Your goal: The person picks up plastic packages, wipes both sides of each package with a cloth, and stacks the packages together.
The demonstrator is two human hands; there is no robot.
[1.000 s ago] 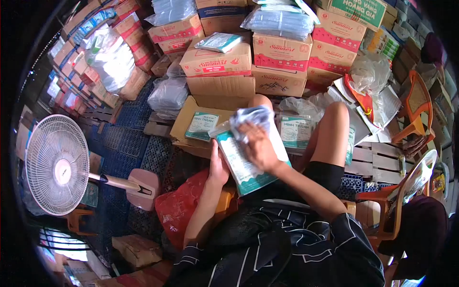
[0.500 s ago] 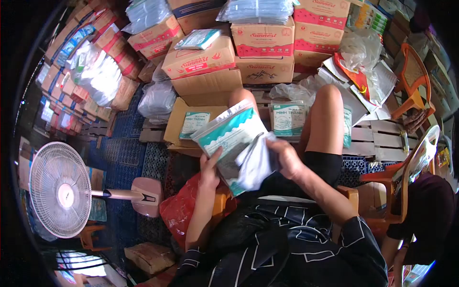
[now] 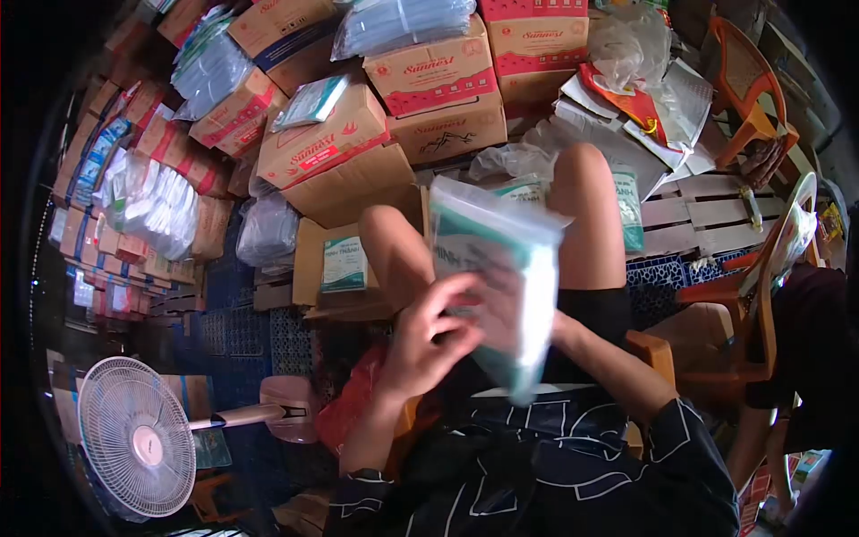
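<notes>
A clear and green zip plastic bag with printed lettering stands upright over my lap, blurred by motion. My right hand supports it from the right. Its fingers are covered by the bag, and a skin-coloured shape shows through the clear window. I cannot tell whether that hand is behind the bag or inside it. Just left of the bag, my left hand is open, with fingers curved and apart and nothing in them. A similar printed packet lies in the open carton ahead, and another packet is beside my right knee.
Stacked cartons line the far side, one topped with clear plastic bags. A fan stands at the left. On the right are an orange chair, another chair and a person in dark clothing.
The bag has turned upright and moved right. My left hand has come off it, and the white folded piece in my right hand no longer shows clearly. The view has shifted.
</notes>
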